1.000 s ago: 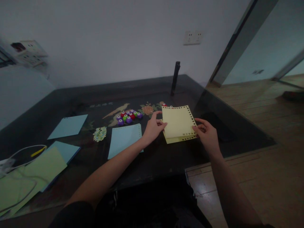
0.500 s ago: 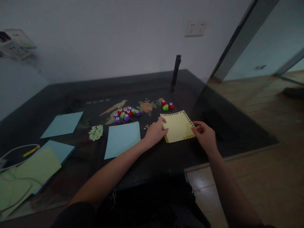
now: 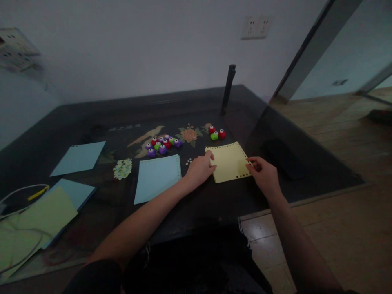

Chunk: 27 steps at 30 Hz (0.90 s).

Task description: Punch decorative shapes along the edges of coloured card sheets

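Yellow paper sheets (image 3: 229, 162) with punched holes along the edges lie in a small stack near the table's front. My left hand (image 3: 200, 167) grips their left edge between thumb and fingers. At the right edge, my right hand (image 3: 263, 173) pinches the paper, its fingertips by the row of holes. Left of my left hand is a stack of blue punched sheets (image 3: 157, 175). Behind that stack sit several purple, red and green eyed pieces (image 3: 162, 146). Three more such pieces (image 3: 217, 133), red and green, are behind the yellow sheets.
A blue sheet (image 3: 80, 157) lies at the left, with blue and yellow papers (image 3: 45, 218) and a white cable (image 3: 15, 194) nearer. Small paper scraps (image 3: 123, 169) are piled beside the blue stack. A black post (image 3: 228, 90) stands at the back; a dark flat object (image 3: 283, 158) is right.
The view has shifted slightly. The sheets in the yellow stack look more evenly lined up, and my right fingertips have moved slightly on its right edge.
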Each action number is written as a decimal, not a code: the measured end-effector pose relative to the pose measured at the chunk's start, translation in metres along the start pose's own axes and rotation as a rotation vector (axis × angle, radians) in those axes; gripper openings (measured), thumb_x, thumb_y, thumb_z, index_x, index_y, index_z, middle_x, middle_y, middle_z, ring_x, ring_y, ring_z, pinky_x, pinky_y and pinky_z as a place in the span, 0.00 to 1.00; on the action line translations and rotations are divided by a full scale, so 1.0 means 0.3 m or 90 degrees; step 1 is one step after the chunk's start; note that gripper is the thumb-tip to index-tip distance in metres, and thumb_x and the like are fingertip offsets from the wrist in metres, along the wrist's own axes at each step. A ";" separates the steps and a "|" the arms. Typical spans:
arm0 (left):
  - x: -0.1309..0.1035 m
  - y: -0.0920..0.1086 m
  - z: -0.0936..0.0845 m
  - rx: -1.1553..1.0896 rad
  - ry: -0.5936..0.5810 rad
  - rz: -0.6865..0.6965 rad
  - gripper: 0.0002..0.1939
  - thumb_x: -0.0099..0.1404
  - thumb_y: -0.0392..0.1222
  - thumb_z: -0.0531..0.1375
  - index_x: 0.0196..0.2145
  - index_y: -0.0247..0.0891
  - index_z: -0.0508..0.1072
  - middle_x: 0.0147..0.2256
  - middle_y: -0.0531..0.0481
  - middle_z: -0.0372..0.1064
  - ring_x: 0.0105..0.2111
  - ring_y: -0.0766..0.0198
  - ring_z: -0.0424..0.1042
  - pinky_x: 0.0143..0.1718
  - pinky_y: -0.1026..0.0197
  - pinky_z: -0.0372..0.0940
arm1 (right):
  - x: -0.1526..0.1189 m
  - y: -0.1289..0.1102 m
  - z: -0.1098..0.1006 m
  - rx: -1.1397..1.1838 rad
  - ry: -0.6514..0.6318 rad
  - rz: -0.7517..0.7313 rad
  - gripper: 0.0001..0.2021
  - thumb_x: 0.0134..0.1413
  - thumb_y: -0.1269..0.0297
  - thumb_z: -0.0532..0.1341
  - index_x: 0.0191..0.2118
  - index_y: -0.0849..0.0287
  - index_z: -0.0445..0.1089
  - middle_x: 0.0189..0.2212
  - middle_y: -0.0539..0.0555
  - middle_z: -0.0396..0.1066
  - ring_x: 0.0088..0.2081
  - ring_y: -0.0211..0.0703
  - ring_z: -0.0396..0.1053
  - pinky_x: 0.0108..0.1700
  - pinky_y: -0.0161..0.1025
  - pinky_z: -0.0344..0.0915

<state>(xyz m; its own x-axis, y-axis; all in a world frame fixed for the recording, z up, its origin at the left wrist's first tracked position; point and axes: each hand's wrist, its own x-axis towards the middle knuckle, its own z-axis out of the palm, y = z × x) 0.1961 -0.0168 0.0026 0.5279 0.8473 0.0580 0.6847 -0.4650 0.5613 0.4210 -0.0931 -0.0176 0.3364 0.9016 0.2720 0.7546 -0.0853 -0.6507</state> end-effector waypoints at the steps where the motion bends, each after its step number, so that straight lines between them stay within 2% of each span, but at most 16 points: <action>1: -0.002 0.002 -0.001 0.012 0.000 0.003 0.10 0.59 0.38 0.58 0.39 0.39 0.63 0.25 0.52 0.70 0.27 0.59 0.70 0.29 0.61 0.59 | 0.000 0.001 0.001 -0.007 -0.002 -0.002 0.12 0.49 0.61 0.58 0.39 0.59 0.72 0.23 0.51 0.67 0.25 0.41 0.64 0.31 0.39 0.60; 13: -0.007 0.012 -0.014 0.069 -0.018 -0.008 0.09 0.61 0.39 0.57 0.40 0.40 0.62 0.28 0.51 0.71 0.30 0.59 0.71 0.30 0.61 0.60 | -0.003 0.011 0.007 -0.031 -0.017 -0.010 0.11 0.49 0.63 0.58 0.39 0.59 0.72 0.23 0.50 0.66 0.25 0.41 0.63 0.31 0.38 0.59; 17: -0.013 0.022 -0.027 0.063 -0.011 -0.027 0.08 0.62 0.41 0.56 0.40 0.40 0.63 0.27 0.51 0.70 0.30 0.58 0.71 0.33 0.59 0.62 | -0.005 0.002 0.004 -0.064 -0.010 -0.052 0.11 0.49 0.63 0.58 0.38 0.61 0.72 0.26 0.52 0.64 0.27 0.42 0.63 0.32 0.38 0.59; 19: -0.014 0.030 -0.030 -0.004 0.005 -0.018 0.08 0.61 0.39 0.56 0.39 0.40 0.63 0.27 0.52 0.69 0.30 0.59 0.70 0.34 0.59 0.62 | -0.005 -0.004 0.002 -0.080 0.013 -0.063 0.12 0.49 0.63 0.58 0.39 0.61 0.72 0.29 0.54 0.64 0.29 0.43 0.63 0.32 0.39 0.60; 21: -0.015 0.040 -0.030 -0.129 0.023 -0.012 0.08 0.60 0.37 0.56 0.39 0.39 0.63 0.31 0.50 0.69 0.32 0.61 0.70 0.35 0.59 0.63 | -0.004 -0.005 0.000 -0.086 0.041 -0.060 0.13 0.49 0.62 0.58 0.41 0.60 0.72 0.32 0.56 0.65 0.30 0.44 0.63 0.34 0.40 0.61; 24: -0.028 0.061 -0.034 -0.358 0.052 -0.059 0.13 0.57 0.35 0.58 0.41 0.37 0.63 0.46 0.42 0.66 0.44 0.59 0.67 0.40 0.59 0.64 | 0.006 0.008 0.001 -0.077 0.064 -0.066 0.15 0.50 0.62 0.57 0.44 0.60 0.70 0.35 0.59 0.67 0.35 0.48 0.64 0.38 0.44 0.62; 27: -0.061 0.082 -0.050 -0.564 0.056 -0.133 0.19 0.57 0.35 0.58 0.47 0.38 0.62 0.56 0.41 0.57 0.56 0.57 0.58 0.52 0.56 0.59 | 0.022 0.029 0.005 -0.050 0.047 -0.069 0.16 0.50 0.62 0.57 0.45 0.61 0.69 0.38 0.61 0.70 0.39 0.51 0.65 0.39 0.46 0.63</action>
<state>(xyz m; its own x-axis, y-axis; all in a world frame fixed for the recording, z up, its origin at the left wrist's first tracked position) 0.1958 -0.0401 0.0277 0.3713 0.9256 -0.0739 0.1071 0.0363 0.9936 0.4290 -0.0873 -0.0225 0.2896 0.8737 0.3908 0.8292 -0.0251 -0.5584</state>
